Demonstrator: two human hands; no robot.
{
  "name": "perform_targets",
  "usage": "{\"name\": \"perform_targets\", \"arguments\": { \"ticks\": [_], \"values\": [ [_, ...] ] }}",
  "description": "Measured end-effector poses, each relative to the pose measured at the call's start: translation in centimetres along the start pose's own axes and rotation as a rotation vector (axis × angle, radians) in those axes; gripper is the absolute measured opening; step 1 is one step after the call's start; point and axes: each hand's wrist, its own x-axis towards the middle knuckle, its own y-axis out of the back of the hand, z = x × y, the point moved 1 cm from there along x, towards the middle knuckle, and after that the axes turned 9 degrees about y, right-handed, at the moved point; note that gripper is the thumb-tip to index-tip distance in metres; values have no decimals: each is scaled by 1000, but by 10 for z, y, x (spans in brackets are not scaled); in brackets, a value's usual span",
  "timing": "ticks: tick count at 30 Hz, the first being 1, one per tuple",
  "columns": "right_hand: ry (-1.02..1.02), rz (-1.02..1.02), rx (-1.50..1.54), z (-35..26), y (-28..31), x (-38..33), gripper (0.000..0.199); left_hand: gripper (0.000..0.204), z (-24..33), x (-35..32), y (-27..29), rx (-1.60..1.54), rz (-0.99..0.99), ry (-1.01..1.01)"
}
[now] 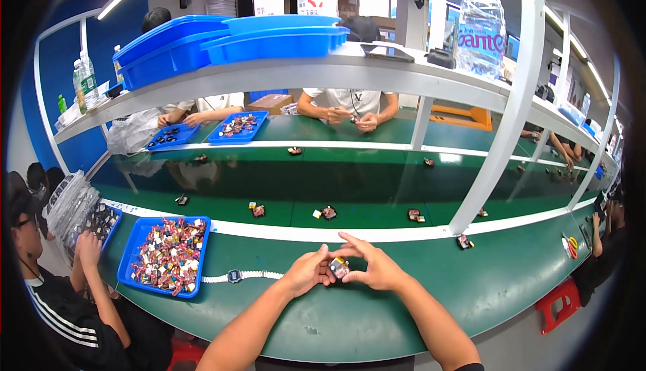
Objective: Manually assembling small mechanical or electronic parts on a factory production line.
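Between my hands, just above the green bench, is a small dark electronic part (339,268) with yellow, white and reddish bits on it. My left hand (306,273) has its fingers curled against the part's left side and underside. My right hand (377,268) holds the opposite side, its thumb at the lower right edge and a finger at the top; the index finger stretches out above. Left of my hands, a digital watch (234,276) with a pale strap lies flat. Beyond it, a blue tray (205,236) is heaped with similar small parts with reddish wires.
Single parts (328,213) lie spaced along the green surface past the white rail (282,232). Overhead runs a shelf (404,68) with blue trays and bottles; its post (501,112) stands to the right. Scissors (571,246) lie far right. Co-workers sit left, right and opposite.
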Motion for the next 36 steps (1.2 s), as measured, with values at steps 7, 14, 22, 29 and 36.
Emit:
{"name": "perform_targets", "arguments": {
  "ticks": [7, 14, 22, 29, 36],
  "values": [
    [33, 106, -134, -11, -8, -13, 91, 41, 4, -3, -14, 35, 30, -41],
    [-237, 488, 207, 11, -31, -11, 23, 27, -3, 2, -19, -98, 177, -183],
    [-315, 530, 142, 7, -20, -5, 19, 17, -7, 1, -22, -64, 177, -180],
    [-336, 506, 358, 24, -29, -11, 20, 18, -7, 2, -18, 45, 272, -247],
    [-72, 437, -143, 5, -14, -14, 11, 33, 6, -10, -28, 49, 83, -62]
  ]
}}
